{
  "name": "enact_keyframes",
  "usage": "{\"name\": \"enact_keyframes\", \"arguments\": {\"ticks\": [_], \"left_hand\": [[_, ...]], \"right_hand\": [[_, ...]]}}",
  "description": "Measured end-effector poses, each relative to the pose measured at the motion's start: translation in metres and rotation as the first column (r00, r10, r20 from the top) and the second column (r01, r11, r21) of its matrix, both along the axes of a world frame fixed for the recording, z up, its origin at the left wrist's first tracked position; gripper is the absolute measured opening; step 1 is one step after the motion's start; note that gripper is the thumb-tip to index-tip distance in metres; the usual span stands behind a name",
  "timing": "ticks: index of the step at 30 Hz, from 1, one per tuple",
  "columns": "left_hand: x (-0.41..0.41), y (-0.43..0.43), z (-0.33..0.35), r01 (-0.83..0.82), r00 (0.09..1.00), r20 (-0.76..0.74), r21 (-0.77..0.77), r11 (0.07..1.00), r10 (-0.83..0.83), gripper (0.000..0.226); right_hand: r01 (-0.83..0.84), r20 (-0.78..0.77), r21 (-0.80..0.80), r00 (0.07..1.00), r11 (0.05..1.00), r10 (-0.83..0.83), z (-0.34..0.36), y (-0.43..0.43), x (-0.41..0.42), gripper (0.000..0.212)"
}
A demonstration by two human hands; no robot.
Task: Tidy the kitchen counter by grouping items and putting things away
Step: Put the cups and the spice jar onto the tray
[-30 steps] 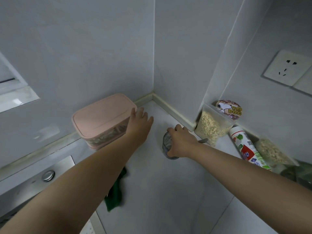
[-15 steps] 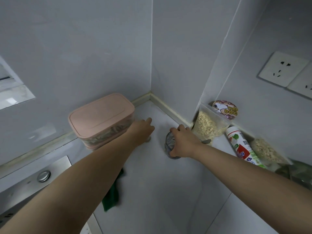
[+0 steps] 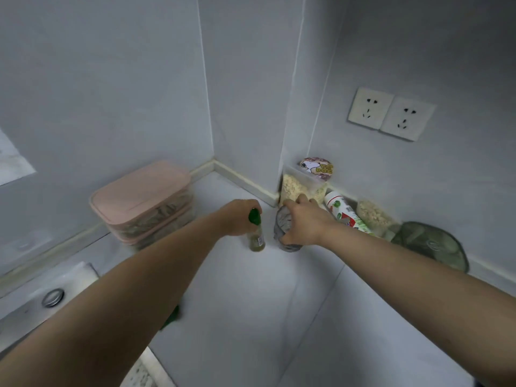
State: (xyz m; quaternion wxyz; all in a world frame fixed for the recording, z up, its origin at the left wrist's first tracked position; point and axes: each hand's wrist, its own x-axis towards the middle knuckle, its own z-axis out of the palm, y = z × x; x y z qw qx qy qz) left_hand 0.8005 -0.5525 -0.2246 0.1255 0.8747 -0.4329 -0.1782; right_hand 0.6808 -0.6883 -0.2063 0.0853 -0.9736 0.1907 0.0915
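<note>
My left hand (image 3: pixel 237 219) grips the neck of a small bottle (image 3: pixel 257 236) with a green cap and greenish contents, which stands on or just above the white counter (image 3: pixel 251 317). Right beside it, my right hand (image 3: pixel 303 222) curls over a grey glass jar (image 3: pixel 283 230) and holds it by the top and side. A pink-lidded stack of clear containers (image 3: pixel 142 202) sits to the left of the bottle, against the wall.
Along the right wall stand a clear bag of oats (image 3: pixel 293 188) with a round Snoopy lid (image 3: pixel 317 167) behind it, a lying white tube (image 3: pixel 346 213), another oat bag (image 3: pixel 372 216) and a green mesh cover (image 3: pixel 432 244). A sink (image 3: pixel 42 297) lies at the left; a green cloth (image 3: pixel 173 318) under my forearm.
My left hand left the pink container, closed round the small green-capped bottle and drew it toward me. My right hand stayed on the grey jar.
</note>
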Motion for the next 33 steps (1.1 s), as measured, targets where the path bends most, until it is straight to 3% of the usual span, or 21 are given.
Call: {"name": "enact_keyframes", "arguments": {"ticks": [3,7,12,16,20,26,30,33], "left_hand": [[-0.028,-0.009,0.013,-0.028,0.995,-0.103,-0.148,0.989,0.013,0.040],[-0.069,-0.028,0.023,-0.145,0.928,-0.373,-0.326,0.934,0.014,0.042],[-0.132,-0.063,0.030,-0.124,0.835,-0.541,-0.369,0.921,-0.105,0.036],[-0.198,-0.088,0.038,-0.111,0.732,-0.663,-0.346,0.932,-0.159,0.035],[-0.261,-0.111,0.045,-0.023,0.690,-0.687,-0.339,0.941,-0.230,0.043],[-0.378,-0.135,0.051,-0.088,0.548,-0.796,-0.362,0.928,-0.259,0.049],[-0.481,-0.141,0.055,-0.079,0.448,-0.848,-0.352,0.933,-0.282,0.047],[-0.543,-0.139,0.058,-0.054,0.424,-0.850,-0.369,0.928,-0.314,0.044]], "right_hand": [[0.058,0.026,0.004,0.998,0.998,-0.058,0.015,-0.004,-0.038,0.085],[0.135,0.064,-0.009,0.989,0.991,-0.134,0.031,-0.010,-0.095,0.084],[0.250,0.079,-0.025,0.966,0.968,-0.247,0.048,-0.019,-0.174,0.087],[0.341,0.043,-0.035,0.940,0.939,-0.340,0.053,-0.030,-0.246,0.078],[0.422,0.039,-0.040,0.907,0.906,-0.420,0.059,-0.037,-0.313,0.084],[0.543,0.041,-0.054,0.840,0.838,-0.541,0.067,-0.037,-0.429,0.091],[0.632,0.039,-0.022,0.775,0.775,-0.631,0.071,-0.027,-0.535,0.083],[0.668,0.028,-0.039,0.744,0.743,-0.667,0.073,-0.018,-0.595,0.084]]}}
